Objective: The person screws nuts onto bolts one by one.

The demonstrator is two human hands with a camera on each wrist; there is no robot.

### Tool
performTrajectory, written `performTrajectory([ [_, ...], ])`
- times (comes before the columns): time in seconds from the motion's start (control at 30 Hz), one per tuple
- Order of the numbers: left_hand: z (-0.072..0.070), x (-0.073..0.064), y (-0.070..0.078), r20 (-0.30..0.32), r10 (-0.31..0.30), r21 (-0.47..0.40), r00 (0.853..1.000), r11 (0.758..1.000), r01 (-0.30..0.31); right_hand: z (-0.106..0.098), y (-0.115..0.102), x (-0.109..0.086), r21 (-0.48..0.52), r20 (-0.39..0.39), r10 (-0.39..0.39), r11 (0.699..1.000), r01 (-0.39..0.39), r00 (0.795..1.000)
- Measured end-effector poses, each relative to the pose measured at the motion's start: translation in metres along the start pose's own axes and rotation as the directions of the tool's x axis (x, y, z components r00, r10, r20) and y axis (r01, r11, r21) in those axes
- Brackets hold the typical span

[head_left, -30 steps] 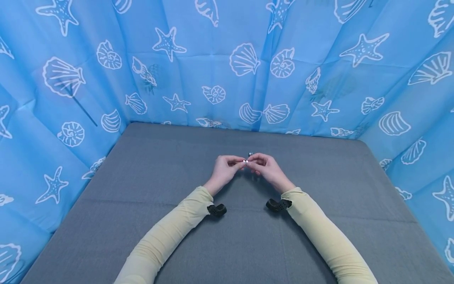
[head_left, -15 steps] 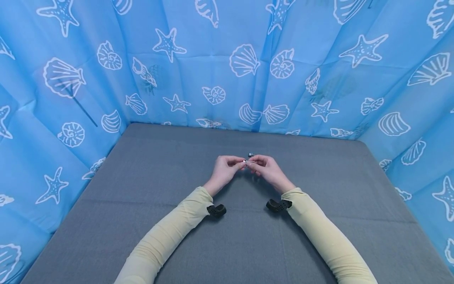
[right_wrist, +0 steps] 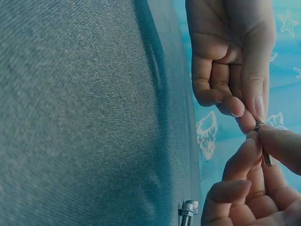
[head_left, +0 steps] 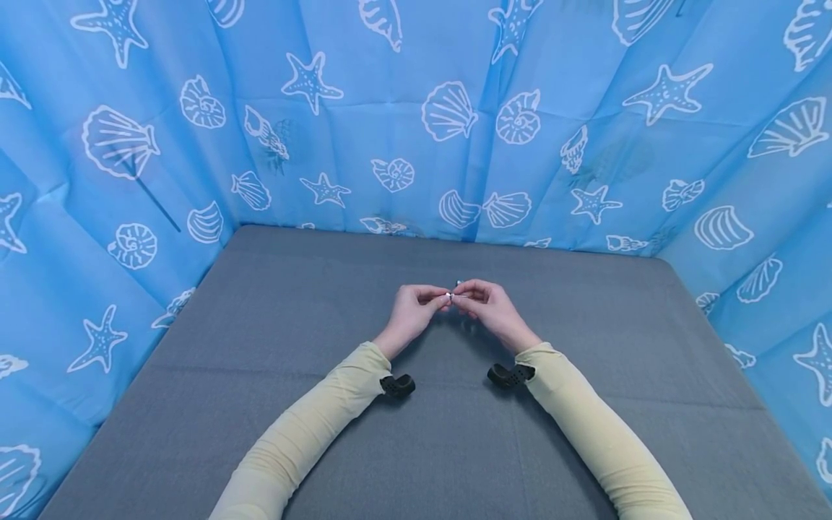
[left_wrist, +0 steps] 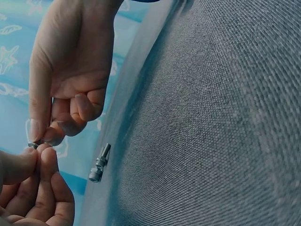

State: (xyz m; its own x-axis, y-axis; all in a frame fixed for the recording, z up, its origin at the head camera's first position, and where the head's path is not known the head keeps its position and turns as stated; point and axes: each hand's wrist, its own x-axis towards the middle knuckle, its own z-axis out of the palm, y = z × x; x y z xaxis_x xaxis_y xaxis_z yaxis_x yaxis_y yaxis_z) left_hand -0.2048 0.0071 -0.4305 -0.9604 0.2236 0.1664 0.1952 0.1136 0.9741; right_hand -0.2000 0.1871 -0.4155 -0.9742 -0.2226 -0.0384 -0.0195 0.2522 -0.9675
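Near the middle of the grey table, my two hands meet fingertip to fingertip over one small metal bolt (right_wrist: 268,159). My left hand (head_left: 412,310) pinches the bolt's head end between thumb and forefinger. From the right, my right hand (head_left: 490,307) pinches the bolt just beside it; the threaded shank sticks out past the right thumb. A small ring-like part sits between the two sets of fingertips, but whether it is a nut or a washer I cannot tell. Just behind the right hand, other bolts (left_wrist: 99,164) with fitted rings or nuts lie on the table.
The grey cloth-covered table (head_left: 325,310) reaches back to a blue curtain (head_left: 403,123) printed with shells and starfish. Black wrist mounts (head_left: 398,386) sit at the cuffs of both pale yellow sleeves (head_left: 305,426).
My right fingers shift slightly at the bolt, the forefinger rising a little and covering more of the bolts on the table. The left hand stays almost still.
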Motion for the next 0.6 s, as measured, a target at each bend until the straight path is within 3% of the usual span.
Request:
performTrajectory([
  [0.17,0.0012,0.0006,0.0004,-0.009,0.013,0.005,1.0,1.0,-0.013,-0.0004,-0.0018,0.0005,-0.033,-0.012,0.043,0.998,-0.044,0.999],
  [0.33,0.0012,0.0007,0.0009,-0.005,0.031,-0.017,0.999,0.999,-0.031,0.0,-0.0028,0.0002,0.012,0.0,0.021,1.0,-0.021,1.0],
  [0.6,-0.0008,-0.0009,0.003,-0.015,0.019,-0.021,1.0,1.0,-0.019,0.0012,-0.0009,-0.0004,-0.033,0.01,0.043,0.999,-0.043,0.999],
])
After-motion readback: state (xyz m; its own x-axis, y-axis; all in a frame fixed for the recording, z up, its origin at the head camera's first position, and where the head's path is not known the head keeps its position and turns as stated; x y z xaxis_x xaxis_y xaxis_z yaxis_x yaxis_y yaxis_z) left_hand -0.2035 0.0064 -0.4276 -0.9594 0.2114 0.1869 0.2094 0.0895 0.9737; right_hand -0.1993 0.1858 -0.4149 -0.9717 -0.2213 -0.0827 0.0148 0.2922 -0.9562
